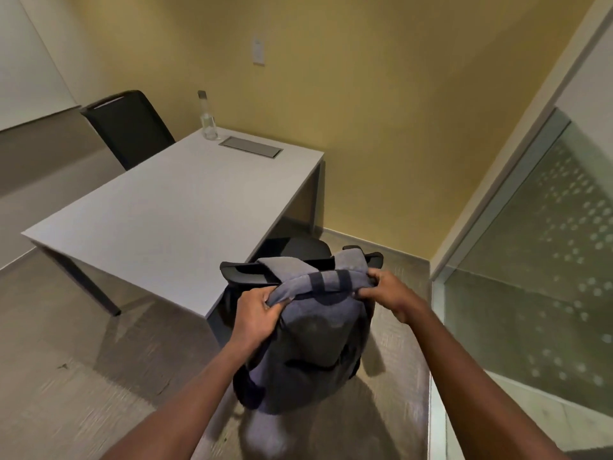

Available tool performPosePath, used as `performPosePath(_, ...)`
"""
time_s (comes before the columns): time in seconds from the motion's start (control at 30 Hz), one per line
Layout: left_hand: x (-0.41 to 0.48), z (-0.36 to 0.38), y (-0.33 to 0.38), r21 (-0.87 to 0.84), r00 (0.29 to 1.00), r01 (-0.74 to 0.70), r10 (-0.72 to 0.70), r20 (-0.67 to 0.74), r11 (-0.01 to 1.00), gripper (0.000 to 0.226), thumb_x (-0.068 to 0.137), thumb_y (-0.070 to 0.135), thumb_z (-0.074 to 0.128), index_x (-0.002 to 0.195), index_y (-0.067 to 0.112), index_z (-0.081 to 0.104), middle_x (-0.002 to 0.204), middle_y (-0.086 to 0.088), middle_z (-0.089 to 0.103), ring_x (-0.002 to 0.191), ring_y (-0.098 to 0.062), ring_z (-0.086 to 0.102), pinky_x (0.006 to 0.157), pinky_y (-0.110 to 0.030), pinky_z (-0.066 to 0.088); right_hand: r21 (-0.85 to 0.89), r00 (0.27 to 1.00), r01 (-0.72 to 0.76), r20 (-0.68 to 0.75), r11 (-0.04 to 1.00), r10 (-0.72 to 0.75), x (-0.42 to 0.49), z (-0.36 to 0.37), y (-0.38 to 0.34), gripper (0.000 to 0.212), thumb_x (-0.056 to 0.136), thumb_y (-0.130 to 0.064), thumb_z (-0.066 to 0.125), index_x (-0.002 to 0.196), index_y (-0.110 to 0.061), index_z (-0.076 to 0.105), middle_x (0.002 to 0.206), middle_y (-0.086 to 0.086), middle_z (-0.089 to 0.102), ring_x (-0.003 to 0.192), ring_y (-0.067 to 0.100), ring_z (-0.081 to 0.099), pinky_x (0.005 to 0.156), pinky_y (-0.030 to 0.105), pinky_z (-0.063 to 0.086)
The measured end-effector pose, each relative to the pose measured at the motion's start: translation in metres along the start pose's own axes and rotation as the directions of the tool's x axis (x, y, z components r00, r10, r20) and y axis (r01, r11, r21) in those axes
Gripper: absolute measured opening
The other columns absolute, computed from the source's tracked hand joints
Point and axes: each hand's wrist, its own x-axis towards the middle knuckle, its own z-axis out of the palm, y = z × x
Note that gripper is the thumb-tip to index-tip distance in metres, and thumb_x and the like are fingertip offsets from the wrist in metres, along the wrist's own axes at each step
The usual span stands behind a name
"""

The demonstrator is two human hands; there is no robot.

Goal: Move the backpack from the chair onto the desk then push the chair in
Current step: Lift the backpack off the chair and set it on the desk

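Grey backpack (pixel 308 343): upright against the back of the black chair (pixel 252 272), its top edge pinched by the left hand (pixel 257 315) and the right hand (pixel 386 290), one at each corner. White table (pixel 172 207): just beyond the chair. On its far end, a clear bottle (pixel 207 117) beside a grey inset panel (pixel 251 147); second chair (pixel 127 126) behind.

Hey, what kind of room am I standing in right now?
Probably a small office or study room: a plain white desk with a built-in cable hatch, two black office chairs, and a frosted glass partition.
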Motion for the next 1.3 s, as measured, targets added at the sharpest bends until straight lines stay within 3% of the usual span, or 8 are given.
performPosePath(0.13, 0.006, -0.003, 0.011, 0.056, 0.999, -0.035, 0.037, -0.04, 0.998, 0.034, 0.088, 0.03, 0.082, 0.062, 0.017, 0.064, 0.048, 0.003, 0.047, 0.044, -0.002, 0.042, 0.048, -0.024, 0.031, 0.381, 0.987, -0.135, 0.134, 0.915, 0.09, 0.015, -0.021, -0.029, 0.006, 0.098, -0.016, 0.071, 0.101, -0.012, 0.075, 0.089, 0.002, 0.077, 0.084, 0.016, 0.071, 0.072, 0.026, 0.057)
performPosePath(0.27, 0.005, 0.0, 0.017, 0.123, 0.997, -0.071, 0.076, -0.033, 0.99, 0.025, 0.089, 0.031, 0.081, 0.071, 0.014, 0.075, 0.053, 0.001, 0.062, 0.05, -0.017, 0.057, 0.053, -0.036, 0.043, 0.582, 0.951, -0.303, 0.14, 0.754, 0.274, 0.041, -0.018, -0.049, 0.021, 0.103, -0.029, 0.067, 0.102, -0.008, 0.065, 0.079, 0.008, 0.071, 0.068, 0.019, 0.069, 0.054, 0.029, 0.061)
performPosePath(0.37, 0.005, 0.003, 0.023, 0.164, 0.993, -0.11, 0.114, -0.017, 0.98, 0.023, 0.088, 0.032, 0.078, 0.073, 0.015, 0.076, 0.059, -0.004, 0.069, 0.056, -0.022, 0.064, 0.056, -0.04, 0.048, 0.536, 0.918, -0.39, 0.159, 0.749, 0.364, 0.061, -0.013, -0.051, 0.022, 0.106, -0.023, 0.064, 0.103, -0.001, 0.066, 0.094, 0.018, 0.072, 0.082, 0.03, 0.071, 0.075, 0.041, 0.06)
performPosePath(0.53, 0.009, 0.015, 0.033, 0.215, 0.993, -0.115, 0.121, -0.015, 0.97, 0.021, 0.086, 0.032, 0.072, 0.075, 0.015, 0.076, 0.061, -0.006, 0.071, 0.056, -0.02, 0.065, 0.057, -0.041, 0.049, 0.637, 0.923, -0.123, -0.209, 0.761, 0.324, 0.08, -0.034, -0.049, 0.054, 0.102, 0.005, 0.063, 0.154, 0.001, 0.049, 0.15, 0.03, 0.057, 0.137, 0.041, 0.059, 0.112, 0.05, 0.049)
performPosePath(0.8, 0.01, 0.051, 0.051, 0.225, 0.996, -0.085, 0.082, 0.023, 0.971, 0.028, 0.089, 0.039, 0.07, 0.078, 0.014, 0.076, 0.066, -0.006, 0.074, 0.063, -0.023, 0.069, 0.06, -0.045, 0.054, 0.612, 0.681, 0.053, -0.6, 0.789, 0.42, 0.063, -0.057, -0.018, 0.032, 0.098, 0.009, 0.066, 0.13, 0.007, 0.072, 0.132, 0.027, 0.072, 0.106, 0.028, 0.069, 0.102, 0.036, 0.057)
performPosePath(1.0, -0.002, 0.065, 0.05, 0.158, 0.999, -0.032, 0.027, 0.031, 0.987, 0.016, 0.087, 0.026, 0.077, 0.077, 0.014, 0.078, 0.066, -0.001, 0.076, 0.063, -0.013, 0.072, 0.06, -0.041, 0.056, 0.664, 0.577, -0.184, -0.524, 0.725, 0.627, 0.046, -0.051, 0.019, 0.033, 0.099, 0.004, 0.065, 0.13, 0.017, 0.065, 0.135, 0.029, 0.068, 0.124, 0.042, 0.069, 0.108, 0.047, 0.057)
performPosePath(1.2, -0.023, 0.065, 0.037, 0.122, 0.997, 0.009, -0.018, 0.074, 0.993, 0.017, 0.086, 0.021, 0.075, 0.072, 0.011, 0.075, 0.063, -0.002, 0.074, 0.062, -0.013, 0.071, 0.059, -0.045, 0.054, 0.454, 0.762, -0.413, -0.302, 0.789, 0.573, 0.033, -0.04, 0.046, 0.031, 0.097, -0.002, 0.063, 0.124, 0.014, 0.065, 0.123, 0.033, 0.07, 0.109, 0.042, 0.069, 0.091, 0.051, 0.059)
performPosePath(1.3, -0.029, 0.061, 0.033, 0.147, 0.996, 0.012, -0.025, 0.089, 0.989, 0.016, 0.087, 0.019, 0.073, 0.075, 0.01, 0.075, 0.064, -0.005, 0.074, 0.062, -0.015, 0.071, 0.06, -0.045, 0.054, 0.094, 0.849, -0.477, -0.21, 0.874, 0.486, 0.029, -0.038, 0.037, 0.024, 0.099, -0.009, 0.061, 0.109, 0.011, 0.07, 0.119, 0.03, 0.072, 0.094, 0.037, 0.065, 0.069, 0.034, 0.05)
